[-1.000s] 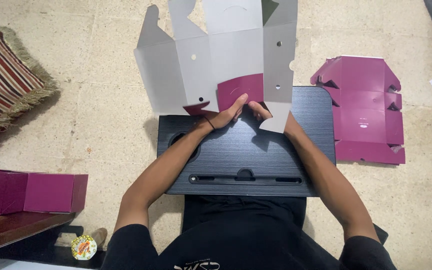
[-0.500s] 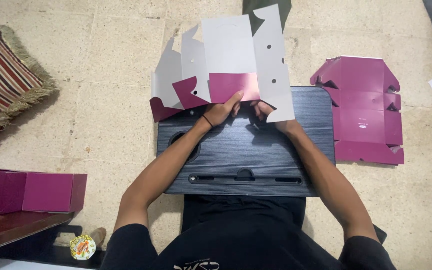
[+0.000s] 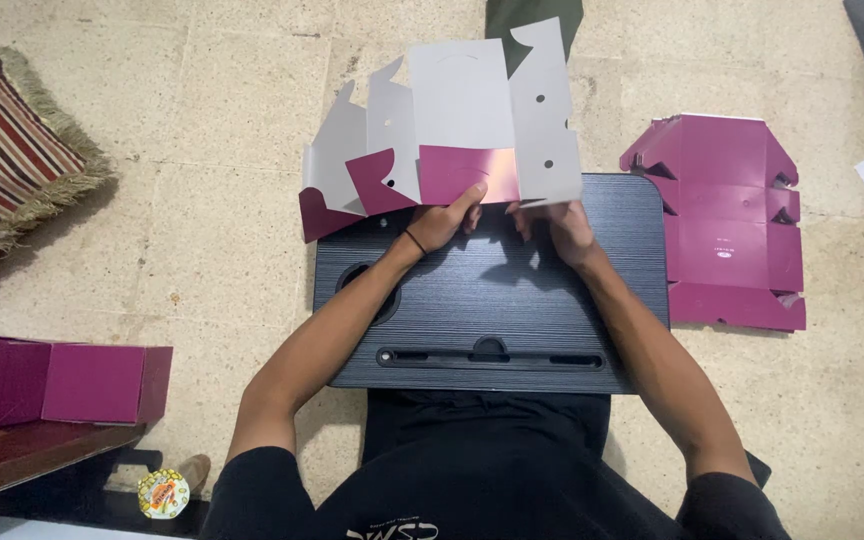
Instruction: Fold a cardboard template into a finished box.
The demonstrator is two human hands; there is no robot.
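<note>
both hands up at the far edge of the black lap desk (image 3: 492, 300). left hand (image 3: 444, 222) has fingers closed on the bottom of an unfolded cardboard box blank (image 3: 452, 130), thumb on its magenta flap; right hand (image 3: 555, 222) pinches the grey panel's lower edge. blank stands tilted, grey inside facing the person, w/ its base on the desk. flat magenta blanks (image 3: 727, 220) lie on the floor to the right, a folded magenta box (image 3: 57, 385) at left, striped rug (image 3: 12, 160) beyond.
</note>
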